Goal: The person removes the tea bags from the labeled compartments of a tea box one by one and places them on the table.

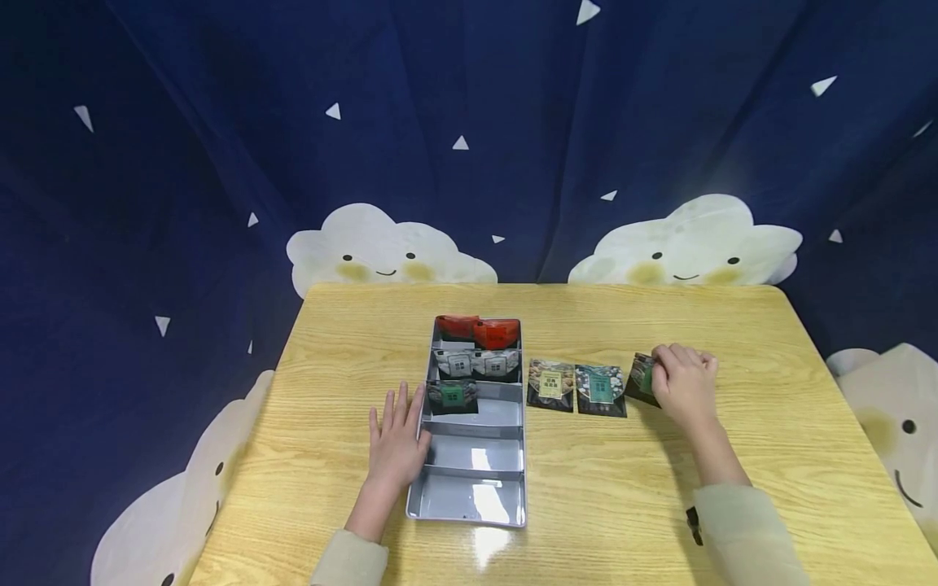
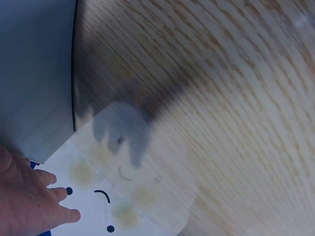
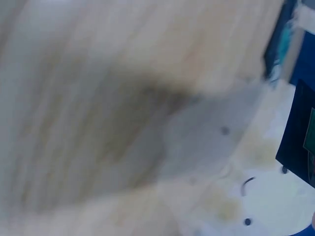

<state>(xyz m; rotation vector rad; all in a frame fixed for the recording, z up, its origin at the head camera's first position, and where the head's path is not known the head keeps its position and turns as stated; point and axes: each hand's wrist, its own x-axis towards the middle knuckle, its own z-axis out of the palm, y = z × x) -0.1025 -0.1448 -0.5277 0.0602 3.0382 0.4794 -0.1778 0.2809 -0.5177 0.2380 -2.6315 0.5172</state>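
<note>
My right hand (image 1: pixel 685 382) pinches a dark packet with a green label (image 1: pixel 644 378) over the table, right of two other packets. In the right wrist view that packet (image 3: pixel 299 132) shows at the right edge. My left hand (image 1: pixel 398 443) rests with fingers spread against the left side of a grey divided tray (image 1: pixel 465 517); in the left wrist view the hand (image 2: pixel 34 201) is beside the tray's wall (image 2: pixel 37 73). Red packets (image 1: pixel 496 333) fill the tray's back compartment, silvery-white packets (image 1: pixel 495 365) the one before it, and a green-labelled packet (image 1: pixel 452 396) leans in the third.
Between the tray and my right hand lie a yellow-labelled packet (image 1: pixel 551 384) and a teal-labelled packet (image 1: pixel 601 390), side by side on the wooden table (image 1: pixel 601 488). Behind the table hangs a dark blue curtain (image 1: pixel 498 122) with clouds and triangles.
</note>
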